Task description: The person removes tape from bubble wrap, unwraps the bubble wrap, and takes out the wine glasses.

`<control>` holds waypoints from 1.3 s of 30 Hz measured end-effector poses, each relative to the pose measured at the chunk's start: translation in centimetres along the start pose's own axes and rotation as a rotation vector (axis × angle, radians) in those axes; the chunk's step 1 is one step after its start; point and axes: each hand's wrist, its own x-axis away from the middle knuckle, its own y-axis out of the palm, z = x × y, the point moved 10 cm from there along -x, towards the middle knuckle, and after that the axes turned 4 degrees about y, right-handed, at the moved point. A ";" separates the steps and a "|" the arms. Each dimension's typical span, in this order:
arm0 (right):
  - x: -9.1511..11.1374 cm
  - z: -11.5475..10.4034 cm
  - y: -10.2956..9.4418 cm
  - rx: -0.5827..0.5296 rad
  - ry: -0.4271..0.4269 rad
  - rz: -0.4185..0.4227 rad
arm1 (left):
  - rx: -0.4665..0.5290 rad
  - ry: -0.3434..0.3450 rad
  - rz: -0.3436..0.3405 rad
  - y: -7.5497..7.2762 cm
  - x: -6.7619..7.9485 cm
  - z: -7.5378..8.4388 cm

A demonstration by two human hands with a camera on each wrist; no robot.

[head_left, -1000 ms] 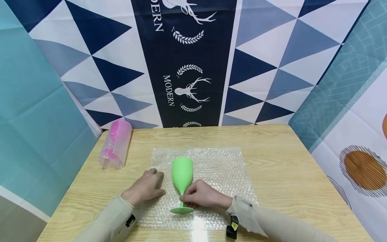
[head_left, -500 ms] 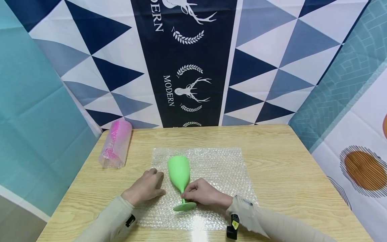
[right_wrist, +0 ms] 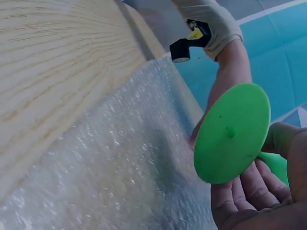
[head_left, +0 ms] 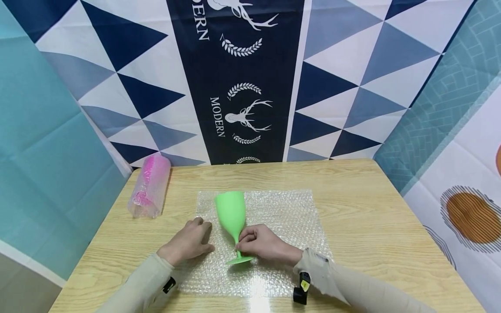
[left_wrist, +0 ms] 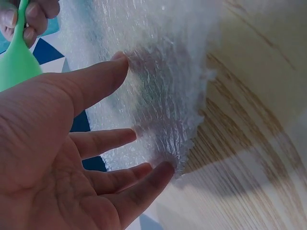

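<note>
Left hand [head_left: 189, 243] lies spread on clear bubble-wrap sheet [head_left: 283, 217]; right hand [head_left: 268, 244], lower centre, pinches green plastic-looking stemmed goblet [head_left: 231, 213], which slack fingers could let tip.

We see a green goblet [head_left: 231, 211] and a pink bundle [head_left: 151, 184]. Our backdrop [head_left: 326, 87] has navy, blue and white triangles.

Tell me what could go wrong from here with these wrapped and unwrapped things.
1. The right grip pinches the green stemmed goblet by its thin stem, so the goblet could twist or slip.
2. The left grip rests at the left edge of the clear plastic bubble-wrap sheet; a tug there might shift it.
3. The pink cylindrical bundle in clear bubble wrap lies near the left edge of the pale wood-grain table; a knock might roll it off.
</note>
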 end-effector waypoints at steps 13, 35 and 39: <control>-0.6 -0.5 -2.9 -0.002 -0.047 0.074 | 0.010 -0.006 -0.014 0.3 -0.4 -0.1; 0.1 -2.1 -8.0 0.099 -0.114 0.281 | 0.087 -0.002 0.008 0.0 0.0 0.1; 0.1 -2.6 -8.9 0.127 -0.163 0.305 | 0.072 -0.027 0.042 -0.5 -0.2 0.1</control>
